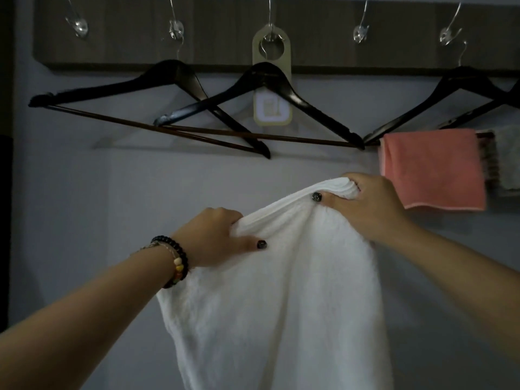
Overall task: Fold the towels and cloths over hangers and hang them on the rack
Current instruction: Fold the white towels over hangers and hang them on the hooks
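A white towel (281, 291) hangs in front of me, held up by its top edge. My left hand (216, 237) grips the left end of that edge, and my right hand (368, 204) grips the right end, a bit higher. Above, a dark wooden rack (323, 32) on the wall carries clear hooks. Two bare black hangers (146, 108) (281, 108) hang from it, overlapping. At the right a third black hanger (450, 102) carries a folded pink cloth (433, 167) on its bar.
A pale door-hanger tag (271, 80) hangs on the middle hook behind the second hanger. Two hooks (77, 25) (361, 33) hold nothing. A grey-green cloth (506, 159) shows at the right edge. The wall behind is plain grey.
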`<move>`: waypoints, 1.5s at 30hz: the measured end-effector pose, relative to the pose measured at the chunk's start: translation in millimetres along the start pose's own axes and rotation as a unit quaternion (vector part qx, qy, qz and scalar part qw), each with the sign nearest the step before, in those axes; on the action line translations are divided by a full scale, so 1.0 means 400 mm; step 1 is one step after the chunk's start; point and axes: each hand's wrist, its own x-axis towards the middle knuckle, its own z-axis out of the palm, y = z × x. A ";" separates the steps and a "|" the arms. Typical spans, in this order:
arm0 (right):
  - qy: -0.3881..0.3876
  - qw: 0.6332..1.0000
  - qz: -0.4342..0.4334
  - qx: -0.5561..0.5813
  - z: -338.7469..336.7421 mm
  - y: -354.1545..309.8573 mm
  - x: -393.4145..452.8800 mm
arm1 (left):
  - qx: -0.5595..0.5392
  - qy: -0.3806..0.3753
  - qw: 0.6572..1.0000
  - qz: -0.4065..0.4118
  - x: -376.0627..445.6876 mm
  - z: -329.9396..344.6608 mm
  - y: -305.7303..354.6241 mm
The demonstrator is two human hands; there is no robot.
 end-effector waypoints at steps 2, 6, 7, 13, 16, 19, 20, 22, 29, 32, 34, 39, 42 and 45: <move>-0.001 1.000 -0.011 0.009 0.020 0.022 0.026 | 0.066 0.016 0.998 -0.007 0.027 -0.016 -0.006; 0.003 0.999 -0.032 0.037 0.051 0.053 0.106 | 0.217 0.083 0.972 -0.043 0.082 -0.042 0.001; 0.008 0.998 -0.040 0.046 0.054 0.057 0.132 | 0.249 0.111 0.961 -0.048 0.097 -0.050 0.005; 0.083 0.991 -0.101 0.040 0.051 0.076 0.293 | 0.273 0.247 0.929 -0.038 0.190 -0.134 0.031; 0.079 0.990 -0.109 0.030 0.043 0.085 0.333 | 0.200 0.289 0.936 -0.029 0.209 -0.170 0.022; 0.065 0.991 -0.112 0.037 0.039 0.097 0.336 | 0.118 0.237 0.964 -0.031 0.208 -0.173 0.019; 0.064 0.991 -0.112 0.040 0.040 0.101 0.332 | 0.090 0.207 0.974 -0.033 0.203 -0.169 0.017; 0.057 0.992 -0.108 0.041 0.045 0.116 0.327 | 0.038 0.138 0.989 -0.038 0.191 -0.161 0.008; 0.009 0.993 -0.113 0.025 0.054 0.136 0.315 | 0.014 0.040 0.998 -0.050 0.163 -0.106 -0.010; 0.010 0.993 -0.118 0.013 0.045 0.134 0.330 | 0.032 0.028 0.996 -0.079 0.171 -0.103 -0.013; 0.016 0.992 -0.124 0.002 0.033 0.126 0.335 | 0.034 0.034 0.996 -0.072 0.179 -0.111 -0.012; 0.049 0.992 -0.118 -0.016 0.013 0.114 0.325 | 0.036 0.025 0.998 -0.042 0.186 -0.097 -0.010; 0.052 0.993 -0.103 -0.029 0.006 0.124 0.324 | 0.009 0.062 0.998 -0.022 0.182 -0.068 -0.010; 0.064 0.994 -0.080 -0.033 0.002 0.131 0.330 | 0.028 0.138 0.990 0.026 0.184 -0.090 -0.014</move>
